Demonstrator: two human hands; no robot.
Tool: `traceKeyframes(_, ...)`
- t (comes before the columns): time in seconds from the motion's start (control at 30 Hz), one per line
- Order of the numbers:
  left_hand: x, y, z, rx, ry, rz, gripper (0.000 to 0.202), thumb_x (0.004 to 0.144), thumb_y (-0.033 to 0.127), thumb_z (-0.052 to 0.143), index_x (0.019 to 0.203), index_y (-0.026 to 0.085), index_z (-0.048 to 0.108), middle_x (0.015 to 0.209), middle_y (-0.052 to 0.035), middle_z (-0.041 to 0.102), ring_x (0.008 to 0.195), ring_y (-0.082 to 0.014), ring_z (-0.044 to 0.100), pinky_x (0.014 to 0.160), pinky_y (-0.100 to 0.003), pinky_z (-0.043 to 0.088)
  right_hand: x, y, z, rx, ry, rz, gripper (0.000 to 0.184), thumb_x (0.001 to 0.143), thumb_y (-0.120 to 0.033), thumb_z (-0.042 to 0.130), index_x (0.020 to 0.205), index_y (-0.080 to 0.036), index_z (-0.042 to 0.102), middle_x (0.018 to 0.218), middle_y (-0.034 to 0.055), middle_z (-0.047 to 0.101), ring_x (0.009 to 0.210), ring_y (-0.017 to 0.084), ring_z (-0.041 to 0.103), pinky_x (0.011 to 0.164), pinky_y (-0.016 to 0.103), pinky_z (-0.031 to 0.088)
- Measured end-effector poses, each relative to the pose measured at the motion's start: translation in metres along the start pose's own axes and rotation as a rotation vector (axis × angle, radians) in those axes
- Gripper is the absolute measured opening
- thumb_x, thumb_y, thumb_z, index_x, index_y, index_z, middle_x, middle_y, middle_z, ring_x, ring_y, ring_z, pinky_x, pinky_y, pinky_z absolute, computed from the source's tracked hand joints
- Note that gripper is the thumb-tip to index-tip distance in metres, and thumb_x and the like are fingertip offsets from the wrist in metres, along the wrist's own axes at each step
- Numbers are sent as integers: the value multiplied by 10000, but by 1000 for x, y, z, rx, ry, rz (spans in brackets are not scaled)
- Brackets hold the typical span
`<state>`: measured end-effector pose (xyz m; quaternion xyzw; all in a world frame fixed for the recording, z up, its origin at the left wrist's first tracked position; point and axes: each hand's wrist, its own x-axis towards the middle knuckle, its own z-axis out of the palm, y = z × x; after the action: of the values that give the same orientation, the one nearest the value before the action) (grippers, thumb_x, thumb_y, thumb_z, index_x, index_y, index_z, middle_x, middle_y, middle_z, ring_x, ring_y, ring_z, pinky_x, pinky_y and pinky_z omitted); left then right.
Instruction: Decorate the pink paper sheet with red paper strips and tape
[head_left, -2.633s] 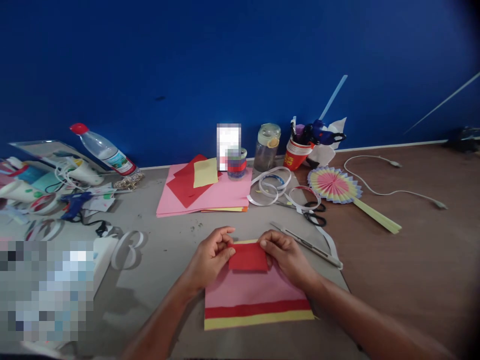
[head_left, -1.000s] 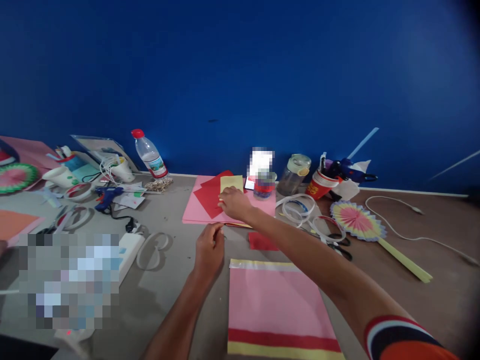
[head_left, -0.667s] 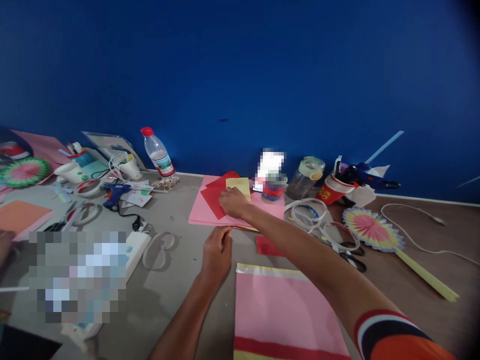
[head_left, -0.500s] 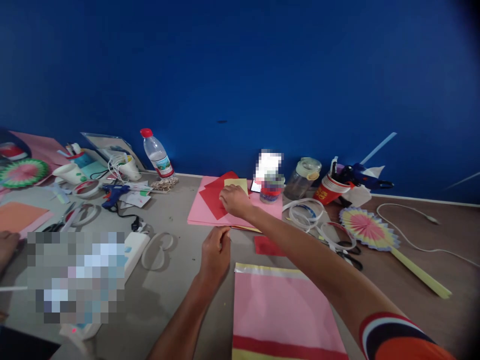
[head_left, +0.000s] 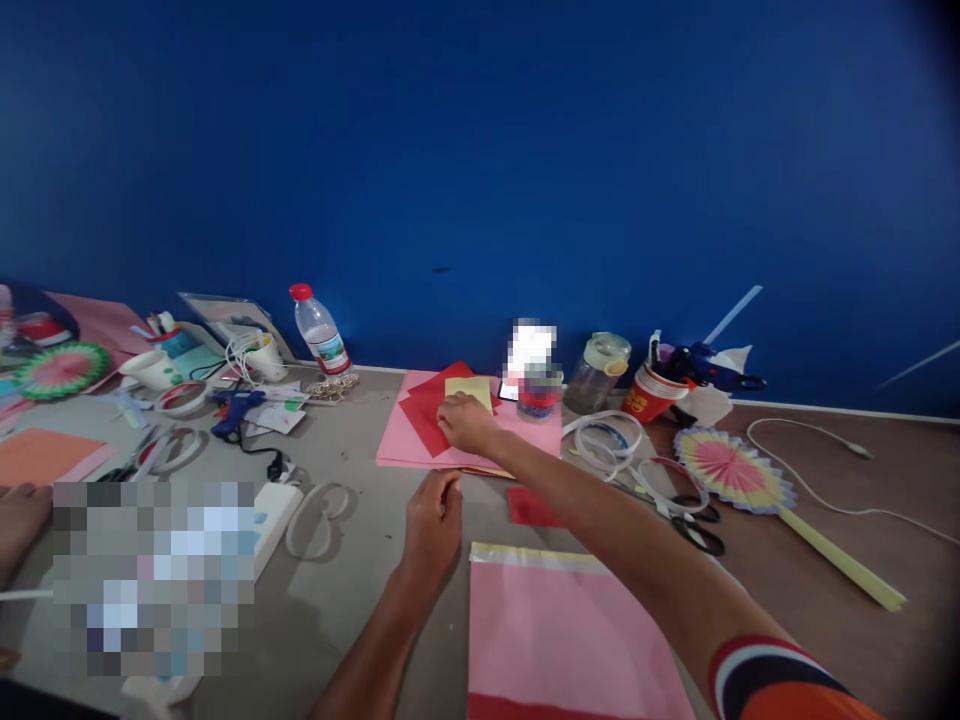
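My right hand point(head_left: 466, 422) reaches far forward onto a pile of paper point(head_left: 405, 440): pink sheets with red sheets point(head_left: 424, 410) and a small yellow sheet point(head_left: 469, 389) on top. Its fingers are curled at the yellow and red sheets; I cannot tell whether it grips one. My left hand point(head_left: 433, 522) rests on the grey table, its fingers closed loosely, next to the pile's near edge. A small red folded piece point(head_left: 531, 508) lies under my right forearm. A pink sheet with yellow and red edges point(head_left: 562, 640) lies nearest me.
A water bottle point(head_left: 318, 328), blue glue gun point(head_left: 234, 410), cups and cables crowd the back left. A jar point(head_left: 597, 372), red cup of tools point(head_left: 651, 394), tape rings point(head_left: 603, 436), scissors point(head_left: 697, 522) and a paper fan point(head_left: 733, 472) lie right. Another person's hand point(head_left: 18, 516) shows at the left edge.
Both hands let go of the small red folded piece, which now lies on the table. My right hand reached forward to the paper pile and stays there; the view drifted slightly.
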<state>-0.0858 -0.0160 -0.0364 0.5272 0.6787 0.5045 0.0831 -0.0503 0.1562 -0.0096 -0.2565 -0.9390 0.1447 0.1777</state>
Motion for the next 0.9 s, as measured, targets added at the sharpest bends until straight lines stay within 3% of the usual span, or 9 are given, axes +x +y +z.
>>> traceKeyframes(0.2, -1, 0, 2, -75, -23, -40, 190, 839, 210, 463, 884, 187, 646, 808, -38, 664, 728, -156, 599, 694, -268, 451, 11, 12, -36, 249, 308, 269, 279, 869, -199, 372, 887, -154, 647, 800, 51, 672, 696, 162, 587, 621, 265, 445)
traceKeyframes(0.33, -1, 3, 2, -165, -27, -112, 161, 802, 239, 524, 865, 190, 664, 786, -30, 665, 720, -160, 593, 705, -275, 448, -3, 3, -77, 383, 396, 256, 259, 861, -271, 411, 858, -151, 640, 728, 25, 655, 622, 141, 574, 568, 246, 438)
traceKeyframes(0.43, 0, 3, 2, -266, -28, -204, 155, 775, 279, 574, 861, 187, 664, 747, -19, 655, 675, -150, 588, 673, -268, 452, -39, -9, -105, 425, 400, 156, 153, 828, -247, 505, 794, -177, 637, 762, 20, 666, 689, 147, 595, 622, 252, 453)
traceKeyframes(0.53, 3, 0, 3, -409, -40, -323, 235, 790, 366, 579, 917, 177, 638, 698, -2, 634, 580, -126, 573, 605, -254, 457, -90, -15, -120, 330, 389, -246, 145, 857, -153, 490, 799, -171, 622, 848, 71, 675, 816, 172, 613, 729, 292, 465)
traceKeyframes(0.63, 6, -2, 5, -584, -92, -425, 351, 802, 496, 557, 891, 162, 621, 642, -4, 626, 561, -136, 595, 629, -280, 489, -143, -14, -124, 89, 259, -485, 140, 865, -101, 489, 831, -168, 608, 872, 86, 685, 826, 173, 625, 724, 299, 453)
traceKeyframes(0.7, 9, -1, 4, -698, -144, -474, 448, 799, 584, 526, 892, 155, 616, 614, -12, 628, 575, -158, 618, 651, -312, 509, -173, -12, -124, -36, 206, -519, 146, 882, -86, 471, 873, -164, 594, 889, 85, 690, 814, 163, 632, 706, 295, 443)
traceKeyframes(0.8, 10, 6, 0, -846, -223, -534, 617, 799, 700, 447, 1062, 160, 593, 796, -67, 698, 699, -191, 667, 688, -332, 525, -207, -7, -119, -134, 185, -475, 166, 904, -82, 436, 906, -161, 582, 945, 91, 690, 765, 144, 621, 682, 282, 442)
traceKeyframes(0.9, 9, 12, -4, -925, -282, -587, 696, 779, 667, 540, 1271, 178, 487, 933, -88, 711, 795, -202, 682, 724, -322, 531, -231, -2, -112, -208, 170, -430, 199, 895, -58, 413, 857, -163, 577, 997, 93, 683, 679, 127, 587, 650, 278, 444)
